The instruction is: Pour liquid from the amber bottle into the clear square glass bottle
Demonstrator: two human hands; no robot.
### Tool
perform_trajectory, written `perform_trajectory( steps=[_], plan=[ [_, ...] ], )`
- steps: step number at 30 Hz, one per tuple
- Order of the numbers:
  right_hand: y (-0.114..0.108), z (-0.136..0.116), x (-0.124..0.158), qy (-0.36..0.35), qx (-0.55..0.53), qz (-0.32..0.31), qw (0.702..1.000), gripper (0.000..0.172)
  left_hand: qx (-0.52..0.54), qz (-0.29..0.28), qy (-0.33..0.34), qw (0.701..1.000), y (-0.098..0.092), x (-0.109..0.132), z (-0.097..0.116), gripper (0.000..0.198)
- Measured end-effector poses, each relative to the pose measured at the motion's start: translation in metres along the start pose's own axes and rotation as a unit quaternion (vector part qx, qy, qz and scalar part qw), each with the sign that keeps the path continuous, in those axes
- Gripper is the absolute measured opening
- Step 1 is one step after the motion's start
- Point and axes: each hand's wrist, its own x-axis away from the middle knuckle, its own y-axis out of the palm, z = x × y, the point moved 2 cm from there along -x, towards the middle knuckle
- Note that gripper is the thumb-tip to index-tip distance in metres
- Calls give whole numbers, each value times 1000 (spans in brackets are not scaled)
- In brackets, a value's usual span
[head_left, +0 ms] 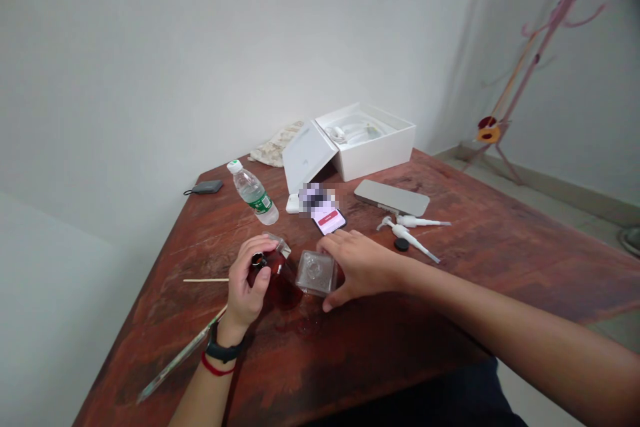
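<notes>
My left hand point(249, 287) is curled around an amber bottle point(284, 280), its uncapped neck showing between the thumb and fingers. Behind that bottle, near my fingertips, part of a clear plastic object point(281, 244) shows; its kind is hard to tell. My right hand point(353, 265) reaches across from the right, thumb and fingers bent around the sides of a clear square plastic container point(315, 272). The container is just right of the amber bottle. Two white pump heads point(409, 241) with tubes and a black round cap point(401, 245) lie right of my right hand.
A water bottle point(254, 193), a phone point(330, 219) and a silver flat case point(391, 197) are beyond my hands. Farther back stands an open white box point(377, 153). A thin stick point(205, 280) and a wrapped stick point(180, 355) lie at left on the wooden table point(165, 320).
</notes>
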Motion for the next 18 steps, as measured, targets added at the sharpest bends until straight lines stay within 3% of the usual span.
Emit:
perform_trajectory(
  steps=[7, 18],
  plan=[
    [-7, -4, -3, 19, 1, 21, 1000, 66, -3, -2, -7, 1000, -1, 1, -3, 40],
    [-6, 4, -4, 28, -37, 29, 999, 67, -5, -5, -17, 1000, -1, 1, -2, 44]
  ],
)
